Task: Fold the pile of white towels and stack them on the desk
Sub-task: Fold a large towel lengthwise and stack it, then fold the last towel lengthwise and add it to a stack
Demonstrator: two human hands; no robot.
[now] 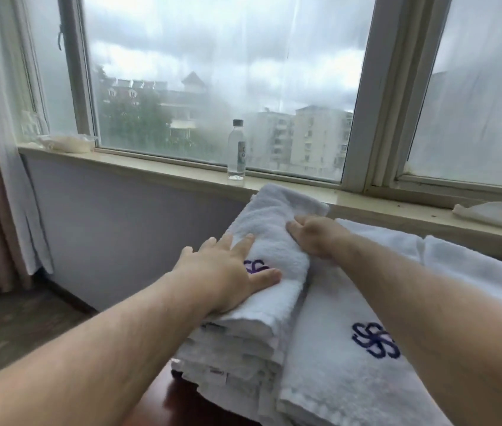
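Towel stack [237,342] stands on the near left corner of the desk [160,404], a bit of whose dark red wood shows below it. The top towel [274,222] is a long folded strip. Its long axis runs away from the person toward the window sill [151,170], leaning a little to the right, and its far end reaches about as far as the sill's front edge.

The left hand [225,278] lies flat on the near half of that strip, fingers straight and spread, partly covering a dark blue logo [257,266]. It presses down and grips nothing. The right hand [314,238] sits farther along, at the strip's right edge, with its fingers [294,227] laid across the cloth and pointing left. The thumb is hidden, so I cannot tell whether this hand pinches the edge or only pats it.

Just right of the stack, and touching its side, a spread towel [335,379] lies flat with its own logo up, under the right forearm. More white cloth lies beyond it toward the sill.

The top towel looks squared on the stack, so the step in hand seems to be smoothing it. The next towel to fold lies to the right, directly beneath the right arm. That makes the right hand the nearer one to take it, while the left would have to cross over the stack.
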